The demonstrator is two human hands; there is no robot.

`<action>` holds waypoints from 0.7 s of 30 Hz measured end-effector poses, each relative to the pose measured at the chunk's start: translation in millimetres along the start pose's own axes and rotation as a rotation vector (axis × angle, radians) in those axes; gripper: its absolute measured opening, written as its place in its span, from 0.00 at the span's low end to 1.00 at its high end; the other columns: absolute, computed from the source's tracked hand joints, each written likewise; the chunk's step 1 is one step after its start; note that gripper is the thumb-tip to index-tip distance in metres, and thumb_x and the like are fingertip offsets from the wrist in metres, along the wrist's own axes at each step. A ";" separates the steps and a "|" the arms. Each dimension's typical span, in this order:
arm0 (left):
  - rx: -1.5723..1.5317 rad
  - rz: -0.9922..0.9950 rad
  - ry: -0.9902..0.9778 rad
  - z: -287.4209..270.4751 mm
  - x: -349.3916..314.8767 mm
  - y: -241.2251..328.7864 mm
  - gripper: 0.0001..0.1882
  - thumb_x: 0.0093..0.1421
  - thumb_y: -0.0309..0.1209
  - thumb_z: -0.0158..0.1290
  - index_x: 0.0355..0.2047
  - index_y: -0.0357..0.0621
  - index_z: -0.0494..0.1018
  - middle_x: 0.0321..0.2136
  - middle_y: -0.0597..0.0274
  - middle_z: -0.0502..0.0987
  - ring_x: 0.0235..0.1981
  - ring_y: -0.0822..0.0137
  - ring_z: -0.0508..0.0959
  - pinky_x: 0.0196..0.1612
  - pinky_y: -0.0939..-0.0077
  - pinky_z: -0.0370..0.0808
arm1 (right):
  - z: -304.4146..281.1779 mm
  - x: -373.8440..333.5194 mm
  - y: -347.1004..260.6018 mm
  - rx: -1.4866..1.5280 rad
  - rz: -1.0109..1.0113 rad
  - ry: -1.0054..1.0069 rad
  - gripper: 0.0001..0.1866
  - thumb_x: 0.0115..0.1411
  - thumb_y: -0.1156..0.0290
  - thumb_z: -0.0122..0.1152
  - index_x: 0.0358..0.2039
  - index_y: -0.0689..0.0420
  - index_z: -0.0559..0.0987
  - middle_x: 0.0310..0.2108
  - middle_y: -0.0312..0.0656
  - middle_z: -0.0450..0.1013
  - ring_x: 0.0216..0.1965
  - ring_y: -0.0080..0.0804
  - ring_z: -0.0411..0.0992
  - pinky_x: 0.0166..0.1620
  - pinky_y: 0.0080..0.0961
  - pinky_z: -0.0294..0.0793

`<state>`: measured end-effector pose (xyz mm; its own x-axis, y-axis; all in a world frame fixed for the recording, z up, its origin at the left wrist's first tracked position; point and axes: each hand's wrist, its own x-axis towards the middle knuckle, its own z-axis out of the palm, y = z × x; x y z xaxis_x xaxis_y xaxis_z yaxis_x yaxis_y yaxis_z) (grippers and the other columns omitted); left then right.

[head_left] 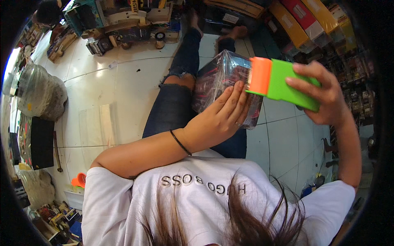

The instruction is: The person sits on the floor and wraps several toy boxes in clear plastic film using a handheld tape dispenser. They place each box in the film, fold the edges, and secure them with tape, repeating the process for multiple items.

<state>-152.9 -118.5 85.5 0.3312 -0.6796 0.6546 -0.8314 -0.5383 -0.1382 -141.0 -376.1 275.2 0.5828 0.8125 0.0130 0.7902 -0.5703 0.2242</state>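
A box (207,86) wrapped in shiny clear plastic rests on my lap, with dark and reddish contents showing through. My left hand (225,108) lies on its near side, fingers stretched out flat and close together. In my right hand (324,92) is a green and orange tape dispenser (283,82), gripped by its green body. The dispenser's orange end, with a toothed edge, meets the box's right side, just beside my left fingertips. Whether tape runs from it onto the plastic, I cannot tell.
White tiled floor (127,78) surrounds my legs. At the left stand a large plastic-wrapped bundle (41,90) and a black box (43,143); a hammer-like tool (57,153) lies nearby. Stacked wooden items (127,24) line the far side. Packed shelves with yellow boxes (289,26) fill the right.
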 end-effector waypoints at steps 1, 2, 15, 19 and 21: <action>-0.001 -0.006 0.004 -1.1 -1.8 -1.0 0.27 0.54 0.32 0.50 0.54 0.31 0.66 0.56 0.41 0.66 0.60 0.48 0.64 0.62 0.56 0.60 | 8.3 -30.1 1.6 0.022 0.008 0.058 0.33 0.34 0.79 0.62 0.48 0.50 0.78 0.49 0.42 0.69 0.43 0.44 0.72 0.44 0.37 0.73; -0.002 -0.007 0.005 -1.2 -3.5 -1.3 0.28 0.54 0.32 0.50 0.54 0.31 0.66 0.56 0.41 0.66 0.61 0.48 0.64 0.62 0.57 0.61 | 15.9 -53.4 -1.7 -0.004 0.146 0.009 0.33 0.34 0.80 0.61 0.48 0.50 0.78 0.49 0.42 0.68 0.44 0.44 0.72 0.44 0.37 0.73; -0.290 0.121 0.125 -9.9 -14.3 -20.5 0.32 0.49 0.42 0.58 0.51 0.33 0.69 0.50 0.44 0.69 0.54 0.49 0.69 0.57 0.62 0.65 | 227.0 -54.7 5.2 0.238 0.297 -0.688 0.24 0.46 0.74 0.63 0.48 0.51 0.76 0.48 0.39 0.68 0.44 0.45 0.70 0.46 0.35 0.73; -0.838 -0.435 0.224 6.3 -16.3 -31.0 0.50 0.57 0.61 0.46 0.62 0.29 0.48 0.64 0.42 0.46 0.65 0.53 0.51 0.65 0.59 0.48 | 331.5 -103.2 -0.1 0.574 0.916 -0.040 0.26 0.47 0.70 0.65 0.50 0.51 0.75 0.51 0.39 0.67 0.50 0.47 0.69 0.49 0.32 0.72; -1.117 -0.448 0.005 11.4 -9.4 -34.4 0.52 0.60 0.61 0.39 0.66 0.33 0.29 0.68 0.46 0.29 0.70 0.55 0.35 0.67 0.62 0.40 | 343.3 -100.8 -6.6 0.585 1.053 -0.131 0.30 0.53 0.60 0.63 0.57 0.50 0.70 0.58 0.42 0.62 0.58 0.47 0.62 0.60 0.34 0.61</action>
<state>-122.4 -99.3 75.6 0.6901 -0.5390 0.4829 -0.5712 0.0042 0.8208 -139.8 -495.5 -62.1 0.9798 -0.0809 -0.1827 -0.1357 -0.9405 -0.3115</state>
